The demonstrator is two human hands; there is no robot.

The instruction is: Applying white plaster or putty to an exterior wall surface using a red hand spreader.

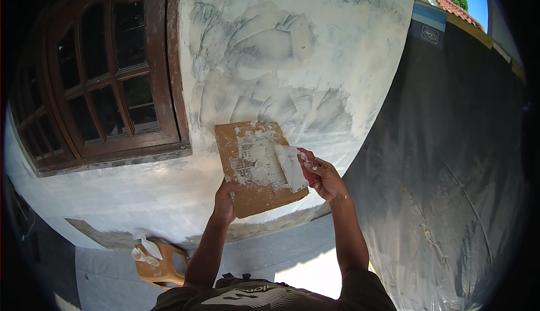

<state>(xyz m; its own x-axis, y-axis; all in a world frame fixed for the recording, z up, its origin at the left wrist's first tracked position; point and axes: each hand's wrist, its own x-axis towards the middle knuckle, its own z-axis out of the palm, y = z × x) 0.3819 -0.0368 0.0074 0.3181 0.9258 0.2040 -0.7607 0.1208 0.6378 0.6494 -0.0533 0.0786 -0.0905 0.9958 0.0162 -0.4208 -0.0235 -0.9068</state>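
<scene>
My left hand (225,200) grips the lower left edge of a flat brown board (259,201), its thumb resting on the face. White filler paste (260,162) is smeared across the middle of that board. In my right hand (326,179) is a putty knife (291,168) with a red handle and a wide blade coated in white. The blade lies against the board's right side, beside the paste. White specks dot my right fingers. Behind the board rises a wall (253,46) with uneven white and grey sweeps of filler.
A brown wooden window (107,80) with dark panes is set in the wall at left. Dark plastic sheeting (444,159) hangs along the right. Low at left, a tan plastic stool (159,269) carries a white bag (147,246) and a whitish lump.
</scene>
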